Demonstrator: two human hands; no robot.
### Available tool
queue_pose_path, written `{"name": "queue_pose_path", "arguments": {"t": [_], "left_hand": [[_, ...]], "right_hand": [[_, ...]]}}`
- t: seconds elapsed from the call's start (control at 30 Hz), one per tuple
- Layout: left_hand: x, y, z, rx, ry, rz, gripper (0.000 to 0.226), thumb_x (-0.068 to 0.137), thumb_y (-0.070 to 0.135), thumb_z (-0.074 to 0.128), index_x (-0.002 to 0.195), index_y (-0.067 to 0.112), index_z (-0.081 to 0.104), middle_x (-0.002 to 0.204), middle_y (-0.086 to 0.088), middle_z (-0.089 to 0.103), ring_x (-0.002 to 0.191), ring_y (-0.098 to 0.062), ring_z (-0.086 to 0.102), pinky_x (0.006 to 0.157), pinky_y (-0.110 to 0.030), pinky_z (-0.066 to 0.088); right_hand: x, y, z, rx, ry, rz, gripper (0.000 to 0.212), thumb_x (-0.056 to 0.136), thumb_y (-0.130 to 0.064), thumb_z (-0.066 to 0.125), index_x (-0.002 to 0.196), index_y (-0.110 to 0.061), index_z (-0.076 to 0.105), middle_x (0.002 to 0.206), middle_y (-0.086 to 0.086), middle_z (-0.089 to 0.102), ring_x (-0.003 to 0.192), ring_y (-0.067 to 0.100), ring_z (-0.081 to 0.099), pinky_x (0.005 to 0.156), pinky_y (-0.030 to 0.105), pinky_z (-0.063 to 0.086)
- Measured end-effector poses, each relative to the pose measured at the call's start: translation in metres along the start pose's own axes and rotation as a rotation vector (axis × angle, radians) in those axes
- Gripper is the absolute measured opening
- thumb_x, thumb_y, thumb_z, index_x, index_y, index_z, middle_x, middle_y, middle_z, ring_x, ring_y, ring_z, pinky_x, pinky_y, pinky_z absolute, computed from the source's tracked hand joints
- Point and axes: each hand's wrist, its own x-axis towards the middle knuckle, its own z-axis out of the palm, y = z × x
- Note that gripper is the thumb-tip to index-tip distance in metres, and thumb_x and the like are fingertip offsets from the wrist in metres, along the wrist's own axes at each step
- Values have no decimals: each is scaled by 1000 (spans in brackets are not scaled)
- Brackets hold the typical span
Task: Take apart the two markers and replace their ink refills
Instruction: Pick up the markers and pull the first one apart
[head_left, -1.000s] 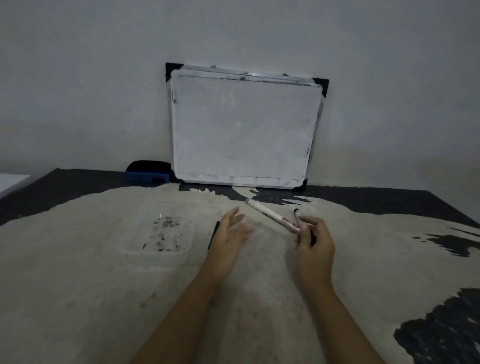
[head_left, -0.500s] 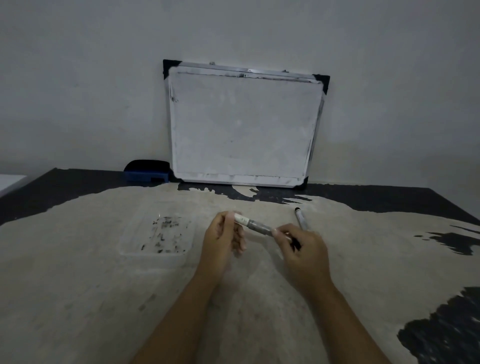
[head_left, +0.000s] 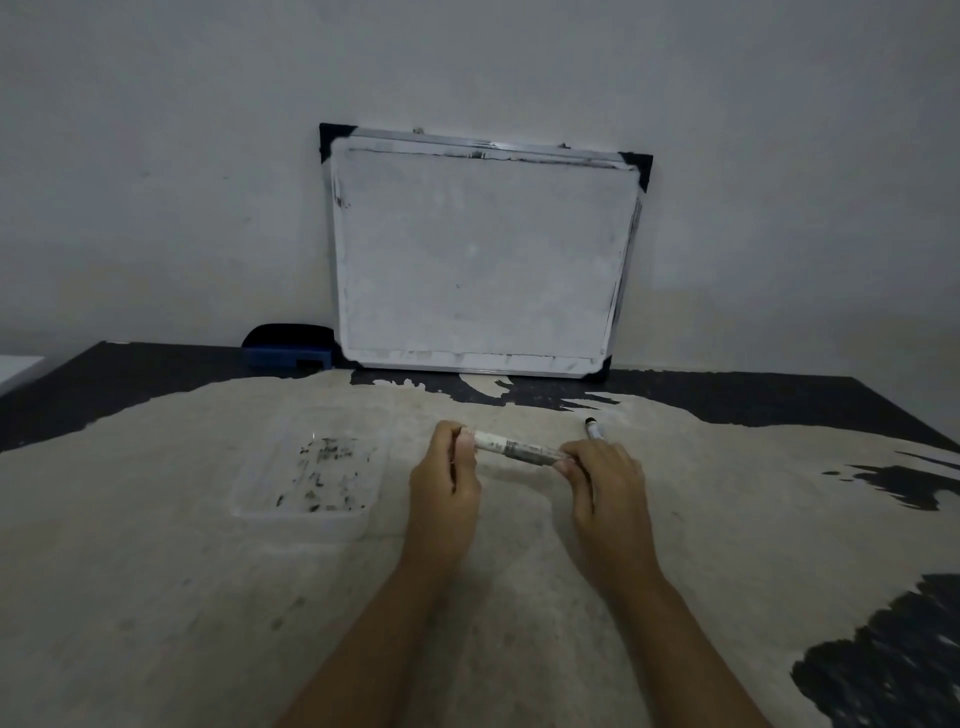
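A white marker (head_left: 514, 448) is held level above the table between both hands. My left hand (head_left: 445, 480) grips its left end and my right hand (head_left: 605, 486) grips its right end. A second marker (head_left: 593, 429) with a dark tip lies on the table just beyond my right hand, partly hidden by it. The black piece seen earlier on the table is hidden behind my left hand.
A clear plastic tray (head_left: 311, 486) smeared with black ink sits to the left of my hands. A whiteboard (head_left: 480, 254) leans on the wall at the back, with a blue eraser (head_left: 288, 347) beside it. The worn table (head_left: 156, 597) has dark patches at its edges.
My left hand closed on the marker's free end; the marker swung down from pointing up-left to lying level between both hands.
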Motion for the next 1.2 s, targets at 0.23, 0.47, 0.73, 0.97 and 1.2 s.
{"name": "queue_pose_path", "arguments": {"t": [0.23,0.47,0.73,0.97,1.2], "left_hand": [[-1,16,-4,-177,50,-136,34,96,25,36,64,15,42,50,-7,32,39,-12,30,35,-21,28],[-1,11,-3,-30,43,-73,27,91,23,49,66,11,50,53,0,40,43,-7,34,39,-13,29],[-8,1,6,650,-129,124,21,87,30,52,97,18,66,101,4,57,92,-11,54,86,-23,33],[-7,-2,4,798,-135,55,27,85,34,50,105,20,62,110,1,51,104,-15,48,91,-28,31],[-6,-2,4,777,-142,52,29,84,37,52,107,20,61,110,3,51,104,-13,49,92,-27,31]], "right_hand": [[1,1,1,51,15,-51,28,89,-33,40,89,-15,63,81,-10,54,78,-6,35,86,33,42],[1,7,-1,-128,151,49,15,79,-14,70,91,-18,63,82,-5,62,81,16,53,84,25,28],[4,13,-5,-162,262,293,15,80,-12,67,94,-13,61,82,2,61,82,23,52,81,31,28],[4,14,-2,-174,223,264,14,81,-17,67,94,-15,61,82,-1,61,81,17,49,84,30,27],[4,12,-2,-163,199,228,21,77,-14,72,95,-16,63,87,-4,58,84,16,50,88,33,31]]}}
